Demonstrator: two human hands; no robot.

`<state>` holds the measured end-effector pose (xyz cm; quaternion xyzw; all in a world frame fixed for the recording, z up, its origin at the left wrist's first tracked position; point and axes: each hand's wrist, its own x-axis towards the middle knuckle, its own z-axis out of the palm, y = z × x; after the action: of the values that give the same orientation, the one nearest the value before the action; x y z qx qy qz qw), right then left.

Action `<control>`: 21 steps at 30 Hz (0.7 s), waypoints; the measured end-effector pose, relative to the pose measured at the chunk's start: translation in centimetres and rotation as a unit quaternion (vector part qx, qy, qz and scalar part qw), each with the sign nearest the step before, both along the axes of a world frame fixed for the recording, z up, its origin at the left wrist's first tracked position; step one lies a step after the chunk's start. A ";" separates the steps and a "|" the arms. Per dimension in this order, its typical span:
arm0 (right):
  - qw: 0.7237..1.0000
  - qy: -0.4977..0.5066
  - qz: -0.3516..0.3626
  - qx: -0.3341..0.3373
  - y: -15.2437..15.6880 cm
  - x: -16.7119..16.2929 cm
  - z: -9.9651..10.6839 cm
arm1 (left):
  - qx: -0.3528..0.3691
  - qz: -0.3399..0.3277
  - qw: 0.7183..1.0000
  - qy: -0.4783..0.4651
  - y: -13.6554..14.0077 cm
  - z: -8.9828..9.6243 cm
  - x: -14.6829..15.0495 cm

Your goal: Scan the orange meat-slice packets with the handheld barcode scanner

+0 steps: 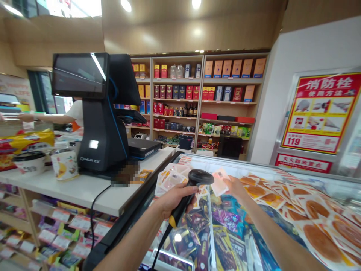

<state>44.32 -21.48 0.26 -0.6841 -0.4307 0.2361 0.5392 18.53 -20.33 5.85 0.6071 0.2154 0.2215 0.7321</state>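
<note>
My left hand (pixel 175 201) is wrapped around the handle of a black and yellow barcode scanner (pixel 200 176), its head pointed at the right. A cable runs down from the handle. In front of the scanner head, my right hand (pixel 237 187) pinches a flat pale packet (pixel 219 182) by its right edge, with a small dark printed patch on the face toward me. Left of the scanner lies a heap of similar white packets (pixel 169 181) on the freezer's glass top. To the right, packets with round brown contents (pixel 317 207) lie spread in overlapping rows.
Below my hands, a glass-topped freezer (pixel 210 226) holds colourful wrapped goods. At left, a white counter (pixel 113 195) carries a point-of-sale terminal (pixel 98 131), paper cups (pixel 65 163) and yellow snack bags (pixel 34 141). Someone's arm (pixel 53 118) reaches behind it. Stocked shelves (pixel 177 81) line the back.
</note>
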 end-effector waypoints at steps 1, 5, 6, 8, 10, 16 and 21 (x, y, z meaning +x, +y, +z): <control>1.000 -0.024 -0.002 -0.003 0.2 0.1 0.1 | 0.000 -0.002 1.000 -0.004 0.0 0.1 0.2; 0.993 -0.111 -0.030 -0.040 0.6 0.6 0.4 | 0.006 0.001 1.000 -0.007 0.6 0.2 0.7; 0.992 -0.116 -0.033 -0.047 0.6 0.6 0.4 | 0.009 0.003 1.000 -0.011 0.8 0.1 0.7; 0.993 -0.103 -0.038 -0.051 0.6 0.7 0.5 | 0.014 0.005 1.000 -0.016 1.1 -0.1 0.6; 0.994 -0.082 -0.045 -0.056 0.6 0.7 0.5 | 0.018 0.005 1.000 -0.019 1.2 -0.3 0.4; 0.986 -0.141 -0.049 -0.073 0.8 1.1 0.8 | 0.021 -0.010 0.999 -0.031 0.9 0.1 0.1; 0.959 -0.270 -0.076 -0.040 1.5 1.0 0.3 | 0.035 0.088 0.996 0.003 1.8 0.3 -1.3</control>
<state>45.27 -19.96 0.61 -0.7741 -0.4973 0.0183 0.3913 17.23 -18.53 6.14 0.6120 0.2621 0.2904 0.6873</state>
